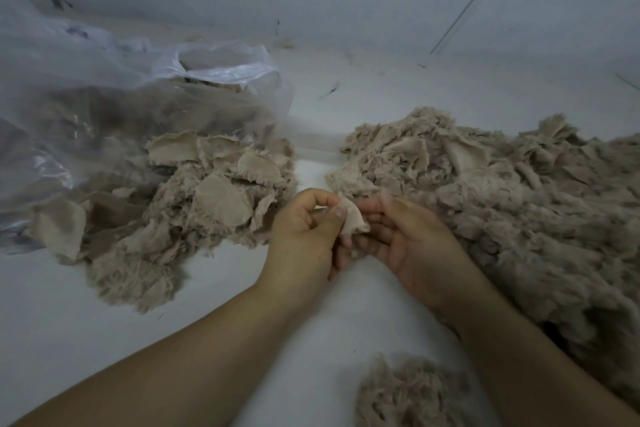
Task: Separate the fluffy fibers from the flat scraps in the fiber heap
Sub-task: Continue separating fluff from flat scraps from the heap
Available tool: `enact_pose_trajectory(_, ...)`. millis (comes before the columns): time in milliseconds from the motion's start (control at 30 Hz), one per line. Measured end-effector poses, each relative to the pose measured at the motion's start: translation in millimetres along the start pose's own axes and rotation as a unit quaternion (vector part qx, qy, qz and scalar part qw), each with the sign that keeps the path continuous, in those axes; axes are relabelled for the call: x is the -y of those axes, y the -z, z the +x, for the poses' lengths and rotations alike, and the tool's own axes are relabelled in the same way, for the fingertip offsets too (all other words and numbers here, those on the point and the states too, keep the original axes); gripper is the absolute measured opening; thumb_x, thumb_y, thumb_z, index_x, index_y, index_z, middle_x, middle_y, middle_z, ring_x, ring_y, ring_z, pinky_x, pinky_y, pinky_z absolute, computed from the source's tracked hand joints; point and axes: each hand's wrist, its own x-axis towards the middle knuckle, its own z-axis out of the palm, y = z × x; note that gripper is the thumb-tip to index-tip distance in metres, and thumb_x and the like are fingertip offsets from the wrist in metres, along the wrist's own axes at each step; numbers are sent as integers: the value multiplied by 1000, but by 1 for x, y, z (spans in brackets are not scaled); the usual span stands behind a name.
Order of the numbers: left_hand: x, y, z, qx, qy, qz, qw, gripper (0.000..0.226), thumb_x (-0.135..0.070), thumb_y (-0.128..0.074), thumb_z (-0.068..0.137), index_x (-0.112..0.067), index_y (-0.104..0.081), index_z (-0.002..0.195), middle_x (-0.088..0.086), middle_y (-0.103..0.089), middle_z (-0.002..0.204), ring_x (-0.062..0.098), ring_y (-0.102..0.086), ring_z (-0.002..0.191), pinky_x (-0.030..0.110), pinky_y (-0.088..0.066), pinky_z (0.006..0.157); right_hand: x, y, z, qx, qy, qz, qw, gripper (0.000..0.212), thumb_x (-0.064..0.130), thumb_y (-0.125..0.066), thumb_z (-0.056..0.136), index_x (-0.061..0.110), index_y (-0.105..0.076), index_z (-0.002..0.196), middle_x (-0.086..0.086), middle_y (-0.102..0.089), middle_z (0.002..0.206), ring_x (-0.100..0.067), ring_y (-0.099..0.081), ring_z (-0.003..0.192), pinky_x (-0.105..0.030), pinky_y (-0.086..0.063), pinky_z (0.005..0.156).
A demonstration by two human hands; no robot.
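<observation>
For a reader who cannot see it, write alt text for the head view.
Two bare hands meet over a white surface: the left hand and right hand pinch one flat beige scrap between them. A fiber heap lies right, a scrap pile left by a clear plastic bag, a fluffy tuft nearest.

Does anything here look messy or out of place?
Slightly. The pile by the clear plastic bag mixes flat scraps with fluffy fibers, so it is not cleanly sorted. Both hands hold one scrap. Dark specks lie on the white surface.
</observation>
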Motion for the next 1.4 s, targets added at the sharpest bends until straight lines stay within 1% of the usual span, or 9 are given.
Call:
enact_pose_trajectory(200,-2,-2,3,42,29,-50,997,15,-8,-56,77,-18,-62,68,20,-52,54,23,-41,35,23,-31,38,0,1,-1,49,-22,-9,999,41,15,-60,87,-11,-56,118,-29,-64,86,-36,-62,76,-48,-49,82)
enact_pose_trajectory(300,-3,-1,4,39,62,-48,996,9,-10,-52,65,-14,-59,64,24,-53,61,25,-46,37,24,-36,40,1,4,2,20,-24,-11,999,40,10,-67,73,3,-62,113,-16,-71,91,-21,-67,75,-36,-55,78)
enact_pose_trajectory(400,-3,-2,4,68,59,-18,996,12,-15,-56,75,-7,-55,66,23,-53,49,27,-49,33,24,-39,39,1,5,2,9,-8,-2,1000,42,9,-69,70,5,-61,111,-15,-72,92,-19,-69,78,-31,-59,72)
enact_pose_trajectory(567,-1,-2,5,69,66,20,995,16,-10,-66,91,-2,-62,77,24,-58,63,22,-51,34,21,-40,34,3,3,2,14,-16,6,1000,45,20,-66,79,-9,-59,112,-31,-58,101,-38,-52,90,-53,-43,84)
enact_pose_trajectory(733,-3,-1,6,131,83,30,987,18,-7,-76,78,-14,-68,63,17,-59,68,27,-52,62,31,-41,60,1,4,-1,21,5,-34,999,13,21,-68,77,9,-66,76,-13,-68,74,-18,-65,62,-28,-56,58)
enact_pose_trajectory(900,-8,6,11,94,102,-104,985,11,-9,-75,66,-13,-68,60,8,-64,61,18,-58,54,21,-46,51,3,4,2,-13,4,52,999,11,16,-63,75,5,-61,74,-3,-50,57,-5,-41,47,-14,-35,44)
enact_pose_trajectory(1100,-3,6,17,-60,17,-51,997,22,-17,-67,88,-10,-64,66,11,-53,58,18,-43,50,22,-34,44,13,7,-9,136,-53,-48,988,10,17,-70,61,8,-69,64,-10,-49,58,-13,-41,49,-19,-35,47)
enact_pose_trajectory(1200,-4,6,15,-42,12,-42,998,23,-19,-68,85,-12,-65,64,6,-54,52,12,-43,42,17,-32,38,12,6,-8,98,-48,-54,993,35,40,-79,57,10,-61,59,-11,-34,59,-17,-26,50,-27,-19,46)
enact_pose_trajectory(1400,-5,3,7,45,-18,-22,999,21,-23,-70,76,-7,-66,62,7,-61,56,12,-54,47,17,-42,44,4,1,-5,73,-44,-33,996,19,28,-78,72,16,-64,65,-1,-43,63,-4,-31,49,-17,-20,45)
